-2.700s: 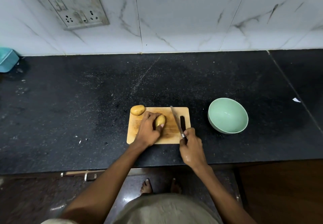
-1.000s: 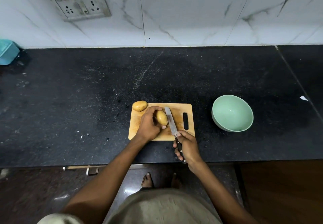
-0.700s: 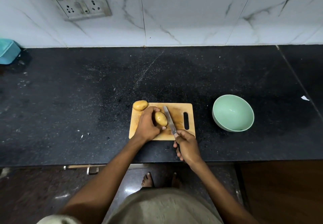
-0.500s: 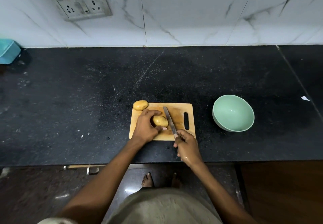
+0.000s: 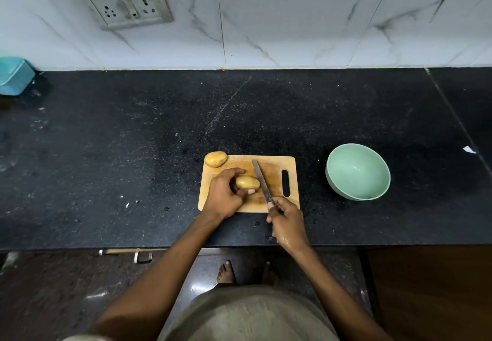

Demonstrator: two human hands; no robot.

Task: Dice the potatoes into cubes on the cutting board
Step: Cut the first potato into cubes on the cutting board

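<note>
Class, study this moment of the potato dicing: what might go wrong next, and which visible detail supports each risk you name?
1. The left hand grips a whole, rounded potato; with no flat face down it may roll under the cut.
2. Its thumb lies close to the knife blade, so a slip might nick it.
3. The second potato overhangs the cutting board at the far left corner and may roll onto the counter.

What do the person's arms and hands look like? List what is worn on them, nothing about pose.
Both arms are bare up to the frame's bottom edge: no sleeves, watch, bracelet or gloves show. The left hand carries no visible rings. The right hand has a wet sheen on its back, and no rings show there either.
</note>
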